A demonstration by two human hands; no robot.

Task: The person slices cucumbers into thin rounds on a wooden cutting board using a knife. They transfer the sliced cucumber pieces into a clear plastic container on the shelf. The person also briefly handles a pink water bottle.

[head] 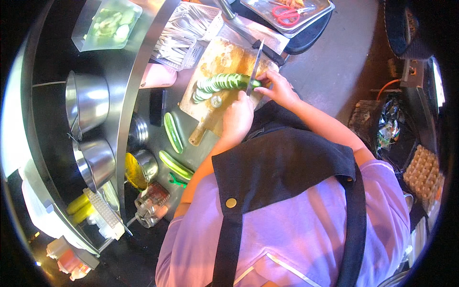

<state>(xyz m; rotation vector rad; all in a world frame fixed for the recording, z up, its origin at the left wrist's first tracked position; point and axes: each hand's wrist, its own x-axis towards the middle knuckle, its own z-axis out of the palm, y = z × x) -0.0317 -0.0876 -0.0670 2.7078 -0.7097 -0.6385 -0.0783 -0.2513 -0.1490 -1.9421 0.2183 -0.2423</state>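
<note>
My left hand (238,114) is closed at the near end of a kitchen knife (255,66), whose narrow blade points away from me across a cucumber. My right hand (278,86) pinches the right end of the cucumber (235,81) beside the blade. Left of the blade the cucumber lies as a row of thin slices, fanned out at its far left. One loose cucumber slice (216,101) rests below the row. All this is on a worn wooden cutting board (222,64) with a handle. Two cucumber pieces (173,132) (175,165) lie on the metal counter left of the board.
Another black-handled tool (269,52) lies across the board's far edge. Beyond are white baskets of cutlery (193,19) and a tray with red-handled scissors (287,15). Metal pots (89,100) and a tub of cut green pieces (111,27) stand on the left shelf; a yellow-filled pot (141,168) stands below.
</note>
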